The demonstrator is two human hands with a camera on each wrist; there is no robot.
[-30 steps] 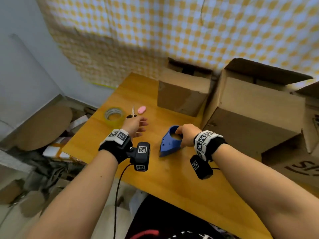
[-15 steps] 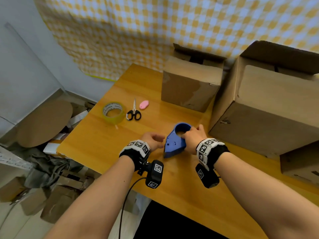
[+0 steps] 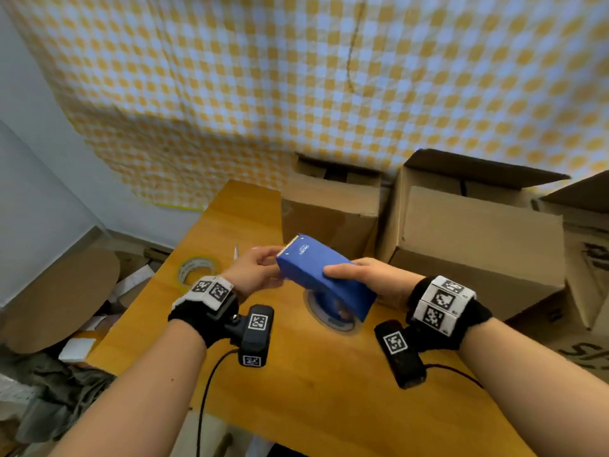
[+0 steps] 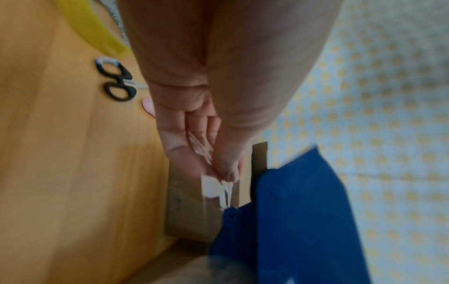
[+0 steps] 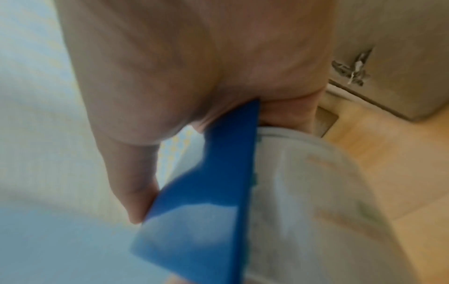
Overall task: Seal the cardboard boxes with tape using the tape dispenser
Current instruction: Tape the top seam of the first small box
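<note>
The right hand (image 3: pixel 369 278) grips the blue tape dispenser (image 3: pixel 324 275) above the wooden table (image 3: pixel 296 390), thumb laid across its upper face and fingers curled beneath the rear end. In the right wrist view the blue shell (image 5: pixel 218 182) sits wedged between thumb and fingers, with the pale tape roll (image 5: pixel 316 192) beside it.

The left hand (image 3: pixel 255 273) meets the dispenser at its front, serrated end. In the left wrist view the thumb and fingertips (image 4: pixel 228 171) pinch a clear strip of tape (image 4: pixel 213 186) that leads toward the dispenser body (image 4: pixel 291 221); the view is blurred.

On the table left of the hands lie a yellow tape roll (image 3: pixel 196 268), black-handled scissors (image 4: pixel 116 82) and a small pink item (image 4: pixel 148 105), all apart from the dispenser. Behind the dispenser stands a small cardboard box (image 3: pixel 329 212) with its flaps open. To its right, just beside it, stands a large cardboard box (image 3: pixel 478 239), also open at the top. A yellow-and-white checked cloth (image 3: pixel 296 77) hangs behind both.
</note>
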